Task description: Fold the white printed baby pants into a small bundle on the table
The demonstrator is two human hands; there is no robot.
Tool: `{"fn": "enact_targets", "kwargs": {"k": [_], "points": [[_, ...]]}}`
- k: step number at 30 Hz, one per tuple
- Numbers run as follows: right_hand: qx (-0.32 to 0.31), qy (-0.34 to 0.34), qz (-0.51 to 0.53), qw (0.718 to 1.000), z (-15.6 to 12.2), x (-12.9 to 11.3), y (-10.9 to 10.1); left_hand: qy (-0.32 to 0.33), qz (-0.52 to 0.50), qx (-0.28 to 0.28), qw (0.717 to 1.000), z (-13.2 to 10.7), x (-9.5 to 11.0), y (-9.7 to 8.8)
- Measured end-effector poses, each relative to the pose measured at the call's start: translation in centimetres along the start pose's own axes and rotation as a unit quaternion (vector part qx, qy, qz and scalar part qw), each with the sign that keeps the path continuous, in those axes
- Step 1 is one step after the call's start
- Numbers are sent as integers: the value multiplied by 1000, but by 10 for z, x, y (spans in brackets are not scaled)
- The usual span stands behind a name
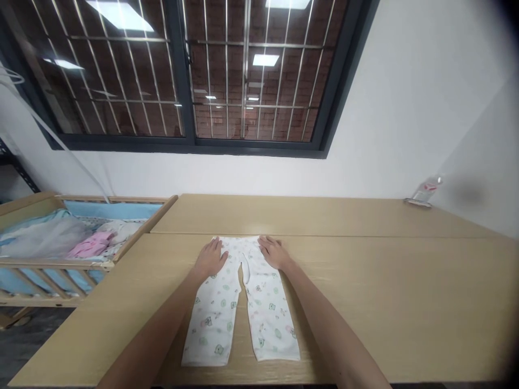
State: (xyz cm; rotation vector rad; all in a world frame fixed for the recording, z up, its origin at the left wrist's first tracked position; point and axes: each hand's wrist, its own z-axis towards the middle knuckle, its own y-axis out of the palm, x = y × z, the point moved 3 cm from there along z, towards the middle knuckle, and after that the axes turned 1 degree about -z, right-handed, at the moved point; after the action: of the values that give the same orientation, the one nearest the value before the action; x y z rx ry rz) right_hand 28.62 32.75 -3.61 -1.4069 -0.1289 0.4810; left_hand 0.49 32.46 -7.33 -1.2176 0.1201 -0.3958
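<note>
A pair of white baby pants with small green and pink prints lies flat on the wooden table, waistband toward the wall and both legs spread toward me. My left hand rests on the upper left corner by the waistband, fingers stretched out. On the opposite corner lies my right hand, palm down with its fingers extended over the cloth. Between the two legs a narrow strip of table shows, and the fabric is slightly folded near the crotch.
The wooden table reaches back to the white wall, under a barred window. A clear plastic bottle stands in the far right corner. At left is a wooden crib holding a pink cloth and other bedding.
</note>
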Motion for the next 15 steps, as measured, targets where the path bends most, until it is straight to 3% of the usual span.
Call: {"fn": "enact_targets", "kwargs": {"k": [9, 12, 15], "points": [[22, 11, 2, 1000, 8, 4, 2, 0, -16, 3, 1000, 4, -3, -6], [50, 49, 41, 997, 8, 7, 0, -1, -23, 9, 1000, 2, 3, -17], [96, 117, 148, 977, 10, 17, -3, 7, -31, 18, 999, 1, 15, -36]]}}
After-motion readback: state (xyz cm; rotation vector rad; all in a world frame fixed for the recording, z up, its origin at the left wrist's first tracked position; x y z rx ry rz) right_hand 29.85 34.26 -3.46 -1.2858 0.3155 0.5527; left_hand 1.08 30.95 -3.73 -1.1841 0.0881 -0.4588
